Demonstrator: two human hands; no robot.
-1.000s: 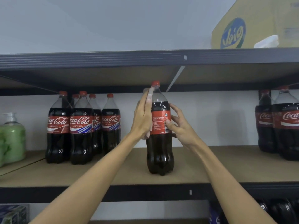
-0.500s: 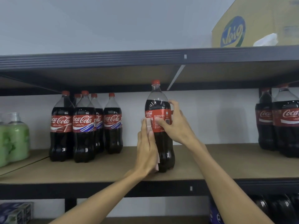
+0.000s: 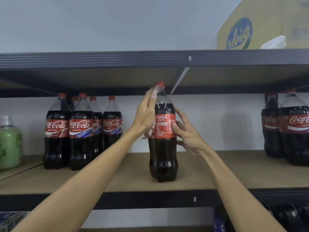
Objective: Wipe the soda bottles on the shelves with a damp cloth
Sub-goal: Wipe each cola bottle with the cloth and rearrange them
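**A:** What's in the soda bottle (image 3: 163, 148)?

**B:** Dark cola up to the shoulder, with a red cap on. It stands upright near the front edge of the shelf (image 3: 117, 180), about midway along.

**A:** And the fingers?

**B:** On the left hand (image 3: 146, 114) they lie straight and pressed together, flattening a pale cloth (image 3: 148, 133) against the bottle's left side. The right hand (image 3: 189, 133) grips the other side (thumb on the label, fingers spread round the back).

**A:** Around it?

**B:** A cluster of cola bottles (image 3: 80, 131) stands toward the left rear, and more bottles (image 3: 292, 131) at the right edge. There's a green soap bottle (image 3: 10, 143) at the far left and a cardboard box (image 3: 267, 25) on the upper shelf (image 3: 117, 58).
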